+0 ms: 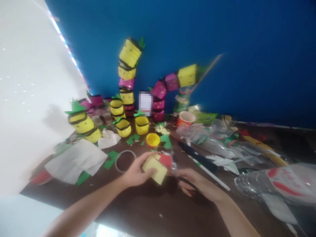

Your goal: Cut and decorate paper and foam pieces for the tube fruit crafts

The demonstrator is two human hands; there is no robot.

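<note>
My left hand (139, 169) is closed on a pale yellow piece of paper (158, 172), thumb on top and fingers beneath. A red piece (165, 160) shows just behind the yellow one, towards the right. In my right hand (194, 182) is a pair of scissors (189, 183) with dark handles. The blades point away from me beside the red piece; blur hides whether they touch it. Beyond my hands sits a small yellow cup (153, 140), with green scraps (166, 141) around it. A roll of clear tape (125, 161) lies left of my left hand.
Yellow and magenta cup-like containers (129, 52) with faces stand stacked along the blue wall (197, 33). Plastic bottles (212, 144), a large bottle (288, 182) and a white stick (209, 173) lie at right. White sheets (76, 161) cover the left side of the brown table (138, 210).
</note>
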